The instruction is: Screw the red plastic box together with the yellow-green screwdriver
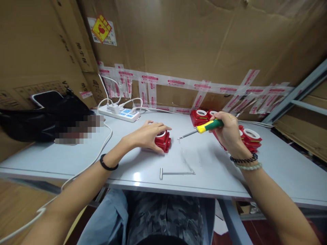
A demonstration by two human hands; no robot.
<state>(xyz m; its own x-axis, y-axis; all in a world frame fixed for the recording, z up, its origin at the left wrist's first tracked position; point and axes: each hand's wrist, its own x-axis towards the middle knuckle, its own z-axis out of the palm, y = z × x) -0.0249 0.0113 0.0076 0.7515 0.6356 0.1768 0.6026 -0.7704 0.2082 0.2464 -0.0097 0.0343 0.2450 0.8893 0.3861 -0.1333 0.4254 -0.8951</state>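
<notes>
My left hand [145,136] rests on a small red block with a white ring [163,140], fingers curled over its top, holding it down on the grey table [76,160]. My right hand [230,131] grips a screwdriver by its green and yellow handle [209,126]. The metal shaft points left, and its tip [180,138] hovers just right of the red block, apart from it. More red blocks with white rings [251,137] sit behind and beside my right hand.
A metal T-shaped tool [176,173] lies near the table's front edge. A white power strip [119,113] with plugged cables sits at the back left, next to a black bag [43,117]. Taped cardboard walls close the back, and a white cable [84,166] hangs off the front left.
</notes>
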